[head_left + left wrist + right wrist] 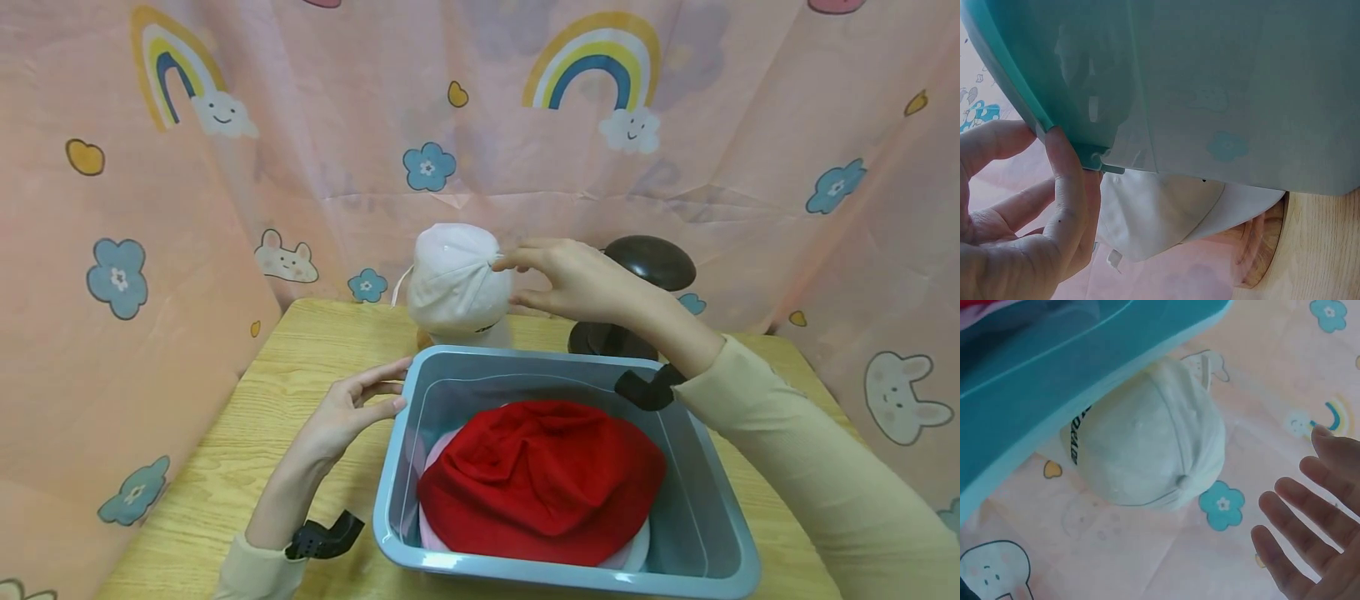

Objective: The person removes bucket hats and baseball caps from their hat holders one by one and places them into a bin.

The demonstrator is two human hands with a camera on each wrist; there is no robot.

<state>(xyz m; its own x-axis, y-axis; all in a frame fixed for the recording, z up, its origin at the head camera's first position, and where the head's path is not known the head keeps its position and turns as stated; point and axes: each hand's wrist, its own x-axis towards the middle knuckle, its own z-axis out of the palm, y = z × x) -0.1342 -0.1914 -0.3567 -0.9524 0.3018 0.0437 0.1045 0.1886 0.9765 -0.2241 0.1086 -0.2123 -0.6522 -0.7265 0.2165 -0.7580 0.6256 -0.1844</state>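
A light blue plastic basin [720, 500] sits on the table. The fingertips of my left hand [352, 408] are at its far left corner, touching the rim; in the left wrist view the thumb and forefinger meet the rim edge. Behind the basin is a white cap [453, 279] with a strap hanging at its left side and dark lettering low on its front. My right hand [566, 279] is beside the cap's right side, fingers spread and holding nothing; the right wrist view shows a gap between fingers and cap. A red cloth hat [547, 483] lies in the basin.
Pink and pale cloth items [431, 533] show under the red hat. A dark stand with a rounded top [651, 260] is behind the right forearm. Near the cap is a round wooden base [1266, 250]. A patterned pink curtain [480, 179] hangs behind the wooden table [307, 358].
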